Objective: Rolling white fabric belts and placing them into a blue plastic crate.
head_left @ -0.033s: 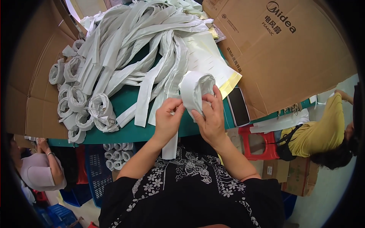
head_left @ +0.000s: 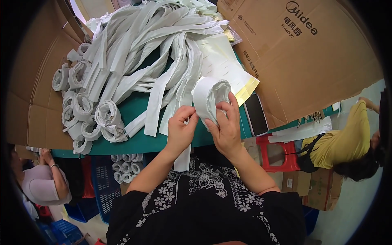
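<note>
A white fabric strip is wound into a loose coil (head_left: pixel 204 100) above the table's near edge. My right hand (head_left: pixel 228 128) grips the coil from the right, its thumb outside and fingers at the inner side. Thumb and fingertips of my left hand (head_left: pixel 181 124) are pinched together at the coil's left side, on the strip. A flat tail (head_left: pixel 182 159) hangs below my left hand toward my lap. Beyond my hands lies a large heap of loose white strips (head_left: pixel 151 28). Several finished-looking white coils (head_left: pixel 83 106) are piled at the left.
The green table (head_left: pixel 200 139) carries a pale sheet (head_left: pixel 220 57) and a phone (head_left: pixel 256 114). Cardboard panels (head_left: pixel 302 61) stand at right and left. Below are a blue crate (head_left: pixel 102 183) and a red stool (head_left: pixel 277 157). A person (head_left: pixel 343 139) is at right, another (head_left: pixel 45 179) at left.
</note>
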Tool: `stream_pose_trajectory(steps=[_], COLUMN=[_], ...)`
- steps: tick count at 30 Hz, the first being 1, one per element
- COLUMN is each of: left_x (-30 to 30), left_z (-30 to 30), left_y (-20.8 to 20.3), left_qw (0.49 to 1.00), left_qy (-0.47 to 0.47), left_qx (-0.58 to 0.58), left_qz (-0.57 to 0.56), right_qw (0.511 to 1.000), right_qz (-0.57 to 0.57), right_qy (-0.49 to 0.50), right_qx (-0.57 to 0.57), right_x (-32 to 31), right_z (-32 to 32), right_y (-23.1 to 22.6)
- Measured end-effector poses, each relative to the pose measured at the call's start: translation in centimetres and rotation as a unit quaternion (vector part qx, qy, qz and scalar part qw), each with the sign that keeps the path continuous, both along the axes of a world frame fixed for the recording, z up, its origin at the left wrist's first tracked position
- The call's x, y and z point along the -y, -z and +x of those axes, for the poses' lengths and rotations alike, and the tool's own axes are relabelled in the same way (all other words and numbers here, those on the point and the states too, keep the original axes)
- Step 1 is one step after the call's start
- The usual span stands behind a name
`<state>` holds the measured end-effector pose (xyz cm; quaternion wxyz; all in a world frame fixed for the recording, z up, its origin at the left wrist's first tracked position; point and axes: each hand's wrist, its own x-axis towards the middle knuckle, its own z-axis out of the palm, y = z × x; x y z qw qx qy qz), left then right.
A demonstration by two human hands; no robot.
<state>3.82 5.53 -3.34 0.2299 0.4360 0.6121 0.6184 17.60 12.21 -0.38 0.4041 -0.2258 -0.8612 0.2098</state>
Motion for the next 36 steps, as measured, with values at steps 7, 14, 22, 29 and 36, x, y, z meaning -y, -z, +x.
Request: stream_pose_trajectory(steps=[7, 14, 22, 29, 36], left_x=[1.0, 0.5, 0.1, 1.8, 0.1], left_z=[-0.8, -1.2, -0.4, -1.8, -2.5], left_y=[0.4, 1.2, 0.0, -1.3, -6.9], left_qw=[0.894, 0.878, 0.849, 0.983, 0.945], left_qy=[0.248, 0.274, 0.309, -0.079, 0.063], left_qx=[0.373, 0.379, 0.418, -0.084, -0.318], left_qz=[0.006, 0.103, 0.092, 0.141, 0.042], right_qw=[0.995, 0.984, 0.986, 0.997, 0.979], right_qz=[0.041, 0.050, 0.022, -0.006, 0.146], right_qy=[-0.072, -0.170, -0.162, -0.078, -0.101], right_qx=[0.051, 0.034, -0.024, 0.025, 0.098], right_x=[-0.4, -1.3, -1.2, -2.4, -3.1], right_z=[0.9, 0.7, 0.0, 0.2, -0.9], right_y=[-1.5, -3.3, -3.9, -2.6, -2.3])
